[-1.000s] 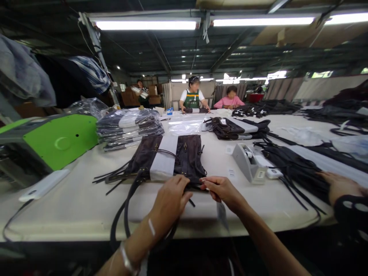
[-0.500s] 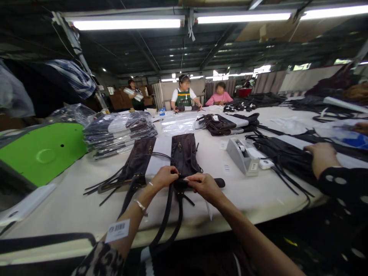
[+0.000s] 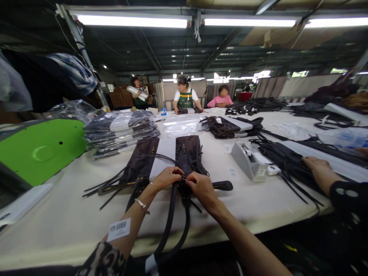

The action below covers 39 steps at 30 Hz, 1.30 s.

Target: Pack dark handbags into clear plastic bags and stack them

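Observation:
A dark brown handbag (image 3: 188,155) lies flat before me, a white paper band (image 3: 163,155) across its middle. Its long straps (image 3: 170,218) hang over the table's front edge. At the bag's near edge my left hand (image 3: 168,178) is closed in a pinch. My right hand (image 3: 201,188) pinches close beside it, fingertips almost meeting. Something small and shiny shows between them, too small to name. A barcode sticker (image 3: 119,229) clings to my left forearm.
A grey tape dispenser (image 3: 248,163) stands to the right. Plastic-wrapped bags (image 3: 120,130) are stacked at the left, near a green panel (image 3: 40,149). A co-worker's hand (image 3: 320,170) rests on another dark bag (image 3: 283,155). More people sit across the table (image 3: 71,207).
My right hand's fingers have curled in closer to my left fingertips at the bag's edge. The view has shifted slightly. The co-worker's hand at the right stays on its bag.

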Available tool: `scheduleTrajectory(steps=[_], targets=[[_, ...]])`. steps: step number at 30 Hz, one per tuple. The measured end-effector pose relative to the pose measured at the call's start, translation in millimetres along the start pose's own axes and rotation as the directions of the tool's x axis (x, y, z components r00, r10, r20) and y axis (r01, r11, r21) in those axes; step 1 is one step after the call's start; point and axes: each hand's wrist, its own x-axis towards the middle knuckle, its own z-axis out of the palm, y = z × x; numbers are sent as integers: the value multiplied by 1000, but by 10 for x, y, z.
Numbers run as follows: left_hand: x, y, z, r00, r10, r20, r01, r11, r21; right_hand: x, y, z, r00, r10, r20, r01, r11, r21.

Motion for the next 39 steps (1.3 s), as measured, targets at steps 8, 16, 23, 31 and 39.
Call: scheduleTrajectory(steps=[8, 16, 23, 31, 39], targets=[[-42, -36, 12, 997, 72, -18, -71, 995, 65, 49, 53, 234, 993, -82, -81, 71, 988, -134], [-23, -101, 22, 995, 93, 46, -94, 996, 13, 28, 154, 261, 992, -109, -64, 97, 981, -167], [123, -123, 61, 997, 83, -1, -83, 995, 57, 0, 188, 265, 988, -135, -80, 126, 987, -104], [90, -109, 29, 992, 109, 58, -113, 992, 58, 14, 196, 277, 993, -79, -85, 70, 991, -111], [155, -43, 157, 982, 119, -144, -80, 965, 250, 74, 183, 197, 999, -31, -6, 31, 997, -72]])
